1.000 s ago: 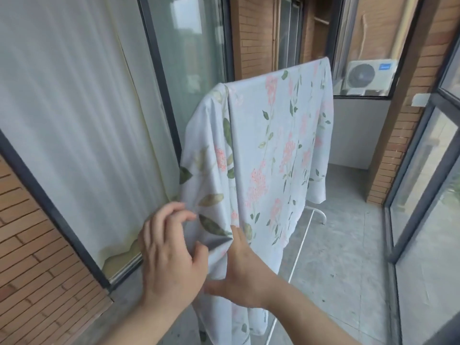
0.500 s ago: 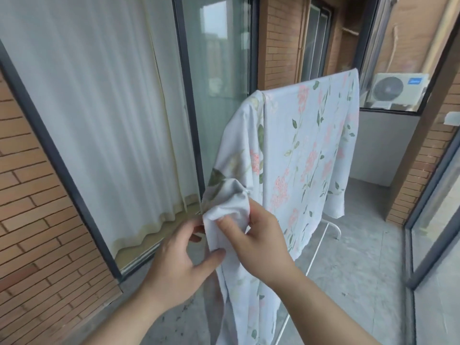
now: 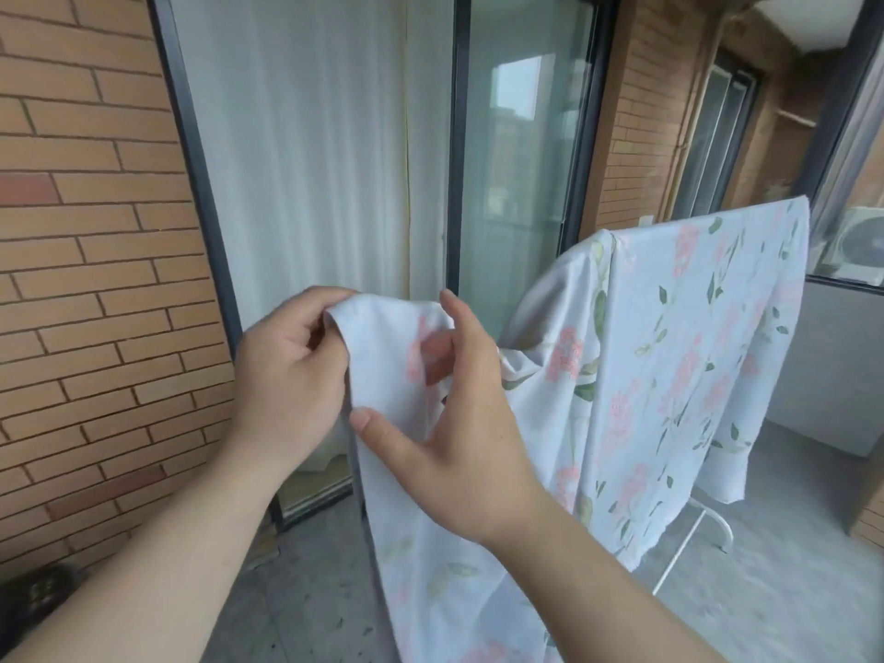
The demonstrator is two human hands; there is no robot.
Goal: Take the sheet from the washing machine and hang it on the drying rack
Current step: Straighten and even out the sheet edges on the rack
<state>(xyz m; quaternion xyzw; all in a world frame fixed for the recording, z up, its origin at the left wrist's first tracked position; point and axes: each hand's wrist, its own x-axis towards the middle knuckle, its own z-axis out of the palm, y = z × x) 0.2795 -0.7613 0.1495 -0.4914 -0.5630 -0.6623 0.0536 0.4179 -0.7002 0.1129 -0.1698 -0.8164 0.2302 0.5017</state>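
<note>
A pale blue sheet (image 3: 669, 356) with pink flowers and green leaves hangs over the top of the white drying rack (image 3: 689, 538), of which only a leg and foot show below the cloth. A loose end of the sheet is lifted toward me, its plain underside facing up. My left hand (image 3: 292, 375) grips the upper fold of that end between thumb and curled fingers. My right hand (image 3: 449, 433) holds the same end just to the right, thumb on top and fingers behind the fabric.
A brick wall (image 3: 95, 279) stands at the left, then a dark-framed glass door (image 3: 459, 160) with white curtains behind it. An air-conditioner unit (image 3: 861, 251) sits at the far right. The floor (image 3: 789, 590) is grey tile; a dark object (image 3: 38, 600) lies bottom left.
Both hands have raised the loose end of the sheet from low beside the rack up to chest height and pulled it left, away from the rack. The view has swung left.
</note>
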